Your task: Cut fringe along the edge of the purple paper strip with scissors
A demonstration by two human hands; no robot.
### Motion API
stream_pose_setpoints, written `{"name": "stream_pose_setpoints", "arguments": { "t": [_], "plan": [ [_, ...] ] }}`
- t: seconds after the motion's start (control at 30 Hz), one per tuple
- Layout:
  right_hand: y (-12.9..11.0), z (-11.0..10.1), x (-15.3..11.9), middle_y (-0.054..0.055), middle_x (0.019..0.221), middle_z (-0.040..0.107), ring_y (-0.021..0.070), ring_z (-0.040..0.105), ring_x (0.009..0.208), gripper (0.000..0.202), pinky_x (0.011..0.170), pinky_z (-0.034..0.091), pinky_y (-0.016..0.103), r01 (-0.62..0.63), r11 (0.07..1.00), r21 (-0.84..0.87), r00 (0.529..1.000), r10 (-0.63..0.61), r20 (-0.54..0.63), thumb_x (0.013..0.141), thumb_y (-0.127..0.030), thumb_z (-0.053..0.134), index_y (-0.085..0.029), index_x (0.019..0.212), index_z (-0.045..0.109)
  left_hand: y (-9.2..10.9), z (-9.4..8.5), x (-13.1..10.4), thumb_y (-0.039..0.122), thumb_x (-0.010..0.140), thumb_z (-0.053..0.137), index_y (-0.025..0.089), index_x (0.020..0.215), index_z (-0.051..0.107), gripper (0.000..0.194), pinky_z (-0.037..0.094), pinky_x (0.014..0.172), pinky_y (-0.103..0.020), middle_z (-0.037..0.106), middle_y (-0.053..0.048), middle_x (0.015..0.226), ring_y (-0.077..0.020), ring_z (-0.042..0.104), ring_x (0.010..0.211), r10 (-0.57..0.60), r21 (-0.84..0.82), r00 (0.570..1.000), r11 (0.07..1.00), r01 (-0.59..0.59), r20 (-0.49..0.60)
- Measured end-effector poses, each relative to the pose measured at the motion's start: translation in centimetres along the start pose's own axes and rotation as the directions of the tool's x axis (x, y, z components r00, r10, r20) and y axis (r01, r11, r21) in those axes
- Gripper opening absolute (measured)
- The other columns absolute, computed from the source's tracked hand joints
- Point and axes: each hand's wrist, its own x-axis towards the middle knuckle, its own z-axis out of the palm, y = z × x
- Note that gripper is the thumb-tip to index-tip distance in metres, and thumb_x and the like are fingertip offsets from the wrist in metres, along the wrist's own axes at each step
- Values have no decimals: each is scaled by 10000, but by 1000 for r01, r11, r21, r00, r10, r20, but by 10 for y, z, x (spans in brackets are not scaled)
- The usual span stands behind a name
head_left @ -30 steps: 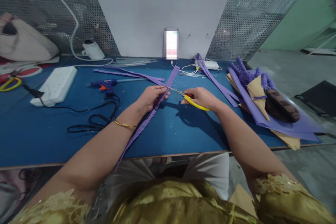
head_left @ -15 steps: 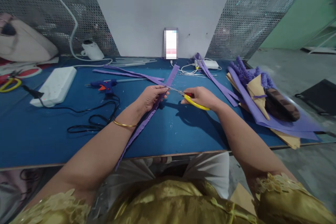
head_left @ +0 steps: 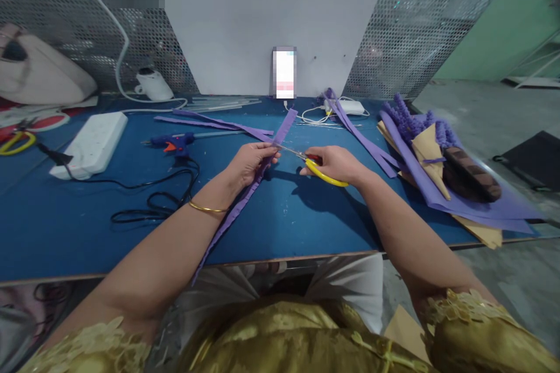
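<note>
Between the thumb and fingers of my left hand (head_left: 254, 162) a long purple paper strip (head_left: 236, 210) is pinched. Its smooth top end rises past the fingertips, while the lower length shows small cuts along one edge and hangs down over the table's front edge. My right hand (head_left: 331, 164) is closed round the yellow handles of a pair of scissors (head_left: 326, 175). The scissor blades point left and meet the strip just beside my left fingertips; how far apart the blades stand is too small to tell.
On the blue table (head_left: 280, 221) lie a blue glue gun (head_left: 172, 143), its black cord, and a white power strip (head_left: 91, 143). More purple strips (head_left: 210, 122) rest behind my left hand. A phone (head_left: 285, 73) leans on the back panel. Purple wrapping paper (head_left: 472, 215) covers the right end.
Both hands keep almost the same place. The strip's top end and the scissors have shifted very slightly to the left.
</note>
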Motion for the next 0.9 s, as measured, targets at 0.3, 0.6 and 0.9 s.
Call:
{"name": "stream_pose_setpoints", "arguments": {
  "t": [0.3,0.6,0.9],
  "plan": [
    [0,3,1,-18,680,582,118,402,581,372,568,209,266,10,1000,-1,1000,-10,-14,814,-602,584,-244,894,647,-2,-1,2,49,798,681,89,731,693,79,419,446,-144,672,-38,640,-62,583,485,8,-12,1000,1000,-9,-1],
    [2,-1,0,-32,617,496,105,331,553,401,561,195,277,49,997,64,999,-49,0,824,-614,580,-216,785,618,-3,0,0,77,788,706,93,745,708,46,428,460,-142,676,-35,651,-59,579,491,2,-9,1000,1000,-2,-7],
    [-1,4,1,-27,647,523,110,361,572,382,569,202,272,42,997,69,999,-43,6,826,-599,588,-219,826,628,0,0,-1,79,792,700,96,739,707,56,398,447,-146,673,-37,652,-61,577,497,-8,15,1000,1000,8,-9]
  ]
}}
